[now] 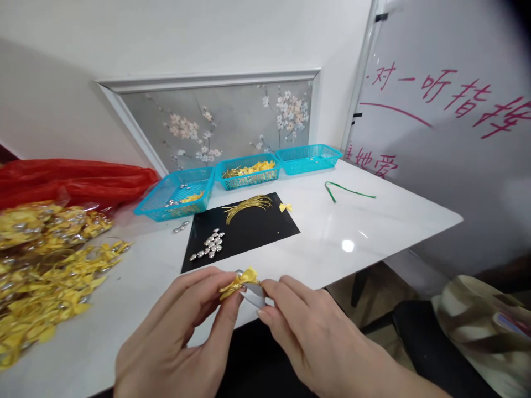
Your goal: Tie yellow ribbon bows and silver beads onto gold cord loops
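Observation:
Just above the table's front edge, my left hand (178,331) pinches a yellow ribbon bow (249,275) between thumb and fingers. A silver bead (239,272) shows beside the bow's loops. My right hand (311,318) is closed at the bow's right end, where a thin gold cord seems to run into the fingertips. A pale, flat sliver (254,299) shows between the two hands; what it is I cannot tell. Beyond them, a black mat (249,235) carries loose silver beads (213,243) and a bundle of gold cords (249,204). Another yellow bow (286,207) lies at its right edge.
Three blue baskets line the back: the left basket (174,213) and middle basket (249,181) hold pieces, the right basket (309,163) a few bits. Yellow beaded strands (53,287) heap at left by red netting (70,179). A green cord (350,191) lies at right.

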Demonstrator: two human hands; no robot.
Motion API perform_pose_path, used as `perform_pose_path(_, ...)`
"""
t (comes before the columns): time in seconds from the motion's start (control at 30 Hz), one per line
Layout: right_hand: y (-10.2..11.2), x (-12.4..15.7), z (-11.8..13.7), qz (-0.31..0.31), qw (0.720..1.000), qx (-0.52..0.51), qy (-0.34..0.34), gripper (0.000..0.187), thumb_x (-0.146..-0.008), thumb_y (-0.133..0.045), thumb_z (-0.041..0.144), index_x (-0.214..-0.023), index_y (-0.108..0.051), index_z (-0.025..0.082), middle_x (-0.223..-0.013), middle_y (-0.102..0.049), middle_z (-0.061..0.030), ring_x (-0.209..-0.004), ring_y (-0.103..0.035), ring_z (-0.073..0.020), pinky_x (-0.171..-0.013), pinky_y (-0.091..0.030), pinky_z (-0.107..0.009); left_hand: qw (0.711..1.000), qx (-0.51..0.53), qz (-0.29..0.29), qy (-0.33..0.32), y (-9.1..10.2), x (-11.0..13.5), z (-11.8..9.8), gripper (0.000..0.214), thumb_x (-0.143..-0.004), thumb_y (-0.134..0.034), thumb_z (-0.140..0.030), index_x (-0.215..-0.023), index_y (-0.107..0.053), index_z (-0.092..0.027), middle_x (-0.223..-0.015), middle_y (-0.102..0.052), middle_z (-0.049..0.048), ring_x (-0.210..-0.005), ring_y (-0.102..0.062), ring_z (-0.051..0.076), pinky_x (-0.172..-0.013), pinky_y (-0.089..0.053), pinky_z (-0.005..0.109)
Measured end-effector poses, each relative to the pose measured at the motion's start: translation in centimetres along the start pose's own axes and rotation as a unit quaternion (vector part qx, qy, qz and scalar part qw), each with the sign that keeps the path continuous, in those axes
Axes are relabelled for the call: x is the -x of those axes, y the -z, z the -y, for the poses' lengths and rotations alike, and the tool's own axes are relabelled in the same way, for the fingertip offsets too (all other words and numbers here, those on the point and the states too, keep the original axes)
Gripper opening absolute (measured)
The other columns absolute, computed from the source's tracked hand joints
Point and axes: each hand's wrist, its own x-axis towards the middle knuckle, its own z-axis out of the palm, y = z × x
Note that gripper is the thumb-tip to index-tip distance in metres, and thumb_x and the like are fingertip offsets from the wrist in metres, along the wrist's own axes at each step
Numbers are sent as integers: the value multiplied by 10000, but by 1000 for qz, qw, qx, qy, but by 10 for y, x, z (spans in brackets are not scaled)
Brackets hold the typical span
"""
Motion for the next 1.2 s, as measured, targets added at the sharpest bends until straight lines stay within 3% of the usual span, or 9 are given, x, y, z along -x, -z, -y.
perform_pose_path(0.2, -5, -8, -14, -9, 998, -51, -33, 365, -1081, -292, 314, -1149, -615, 156, -941, -720, -99, -749, -707, -226, -646, -545, -343, 999, 31, 16, 29, -18, -9, 0, 152, -846, -704, -392, -966, -732, -302, -1025, -739, 8, -809, -739, 201, -767, -653, 317)
perform_pose_path(0.37, -8, -14, -34, -26, 987, -141, -72, 361, -1072, -308, 303, -1088, -628, 138, -888, -682, -86, -723, -671, -208, -652, -511, -326, 994, 66, 62, 57, -45, -19, 3, 119, -845, -715, -328, -964, -709, -332, -1004, -717, -42, -797, -733, 146, -763, -626, 229)
perform_pose_path(0.53, -10, -21, -52, -29, 965, -222, -135, 310, -1052, -366, 298, -1085, -642, 162, -898, -683, -65, -756, -650, -189, -683, -478, -303, 987, 88, 88, 104, -67, -30, 5, 146, -826, -731, -370, -965, -703, -336, -972, -727, -51, -802, -740, 129, -752, -618, 170)
perform_pose_path(0.7, -9, -32, -65, -22, 947, -261, -187, 328, -1033, -360, 304, -895, -633, 183, -779, -640, -34, -674, -583, -166, -634, -443, -286, 980, 104, 91, 143, -84, -48, 2, 164, -754, -761, -397, -882, -735, -299, -863, -763, -25, -704, -747, 141, -637, -621, 157)
perform_pose_path(0.83, -3, -37, -76, -27, 940, -266, -213, 314, -1039, -368, 320, -951, -639, 187, -839, -676, -35, -760, -651, -174, -701, -472, -288, 960, 131, 94, 230, -91, -62, 3, 245, -629, -809, -414, -817, -751, -268, -773, -789, -2, -664, -757, 167, -580, -616, 162)
perform_pose_path(1.0, 0, -34, -91, -34, 950, -191, -243, 339, -1068, -336, 324, -1017, -648, 202, -902, -712, -35, -847, -701, -195, -772, -514, -317, 926, 146, 71, 341, -89, -69, 5, 345, -486, -862, -412, -773, -764, -247, -748, -804, 12, -705, -772, 181, -590, -596, 129)
perform_pose_path(1.1, -4, -31, -100, -60, 977, -57, -198, 311, -1058, -353, 272, -1182, -622, 178, -980, -721, -73, -810, -707, -223, -688, -532, -341, 925, 158, 66, 339, -85, -66, 9, 341, -501, -876, -395, -796, -768, -262, -763, -807, -8, -725, -774, 164, -636, -590, 110)
perform_pose_path(1.2, -10, -28, -111, -60, 975, 125, -171, 254, -1013, -469, 209, -1203, -626, 149, -1011, -712, -118, -719, -685, -244, -521, -484, -328, 927, 170, 72, 325, -80, -60, 16, 338, -566, -881, -407, -859, -766, -284, -830, -818, -23, -767, -779, 153, -677, -587, 100)
